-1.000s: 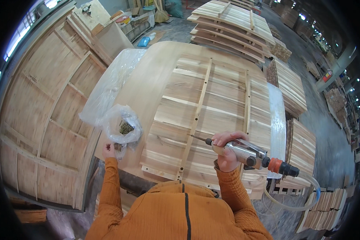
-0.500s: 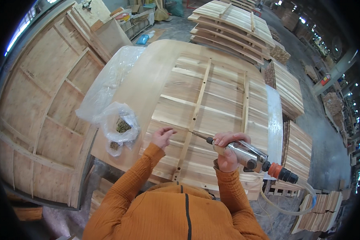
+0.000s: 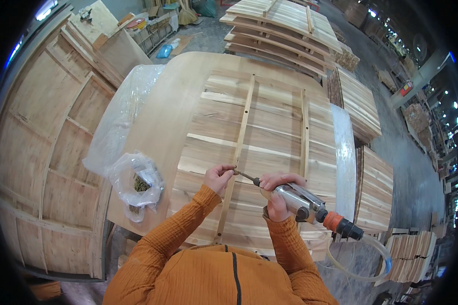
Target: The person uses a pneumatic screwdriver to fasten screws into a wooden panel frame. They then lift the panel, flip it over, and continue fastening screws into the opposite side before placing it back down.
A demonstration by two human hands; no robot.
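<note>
Wide plank panel [image 3: 269, 132] laid flat across the bench, filling the middle of the view; two thin battens nailed lengthwise over it, so the boards stay joined. Left batten [image 3: 237, 152] pierced with small holes, running straight down toward the body. Clear plastic sheet [image 3: 118, 122] draped off the panel's left edge, another strip [image 3: 343, 157] along the right edge, probably to shield the surface. More framed panels [image 3: 40, 152] leaning at the left, stacks of planks [image 3: 280, 25] beyond and at the right [image 3: 374, 188], crowding the bench on every side.

Air screwdriver [image 3: 303, 201] gripped in the right hand [image 3: 277, 195], fist closed round the metal body, bit angled down and left onto the left batten; orange coupling and clear hose [image 3: 364, 259] trailing off the back, looping near the right elbow. Clear bag of screws [image 3: 137, 183] lying open on the panel's left corner, within easy reach of the left arm.

Left hand [image 3: 219, 177] at the bit's tip, fingers pinched, seemingly steadying a small screw on the batten; screw itself too small to make out.
</note>
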